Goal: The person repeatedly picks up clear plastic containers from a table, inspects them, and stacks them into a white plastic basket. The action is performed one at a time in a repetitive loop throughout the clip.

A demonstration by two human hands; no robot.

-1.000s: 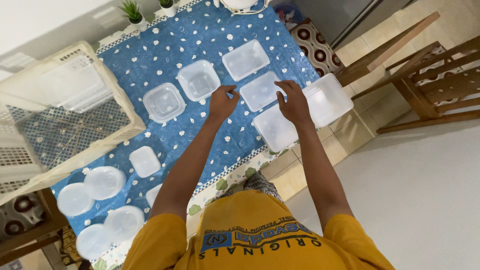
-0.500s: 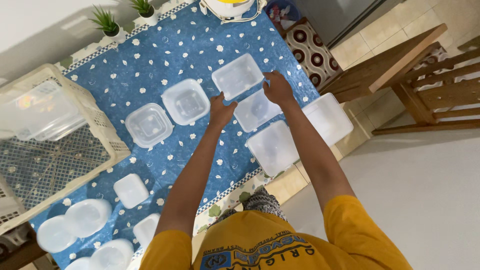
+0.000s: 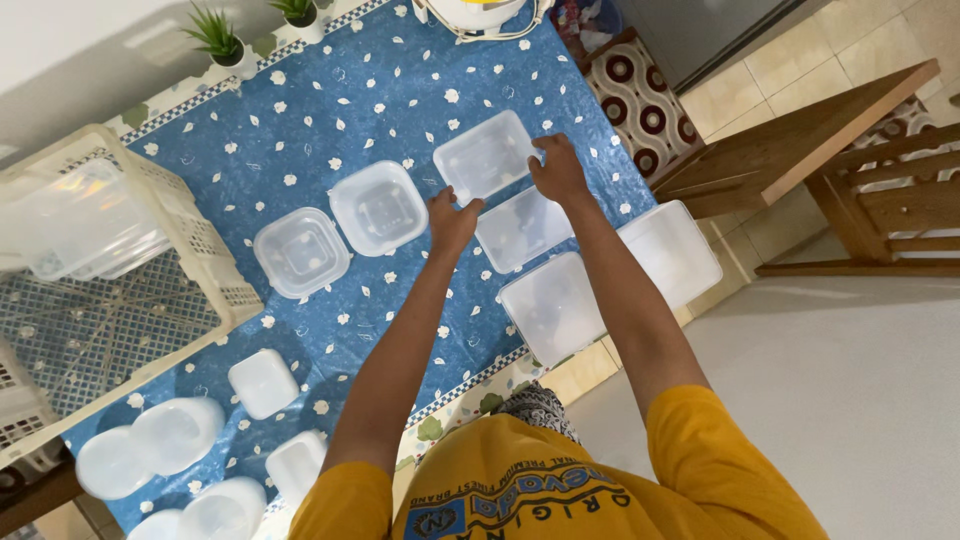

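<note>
Moved: both hands further up the surface (image 3: 330, 110) than half a second ago, off the middle lid and onto the upper clear container.
Basket: cream lattice laundry basket (image 3: 120, 290) far left of the upper clear container, holding clear tubs.
Round lids: several white round lids (image 3: 150, 450) below the basket, well apart from the upper clear container.
Square tubs: two clear square tubs (image 3: 340, 225) just left of the upper clear container, side by side.
Left hand: left hand (image 3: 452, 218) at the lower left corner of the upper clear container, fingers narrow, tips touching its edge.
Upper clear container: upper clear container (image 3: 487, 155) flat on the blue patterned surface, between the two hands.
Right hand: right hand (image 3: 560, 172) at the right edge of the upper clear container, fingers curled against its rim.
Lids: three clear rectangular lids (image 3: 555, 305) below and right of the upper clear container.
Chair: wooden chair (image 3: 860, 190) far right of the upper clear container.
</note>
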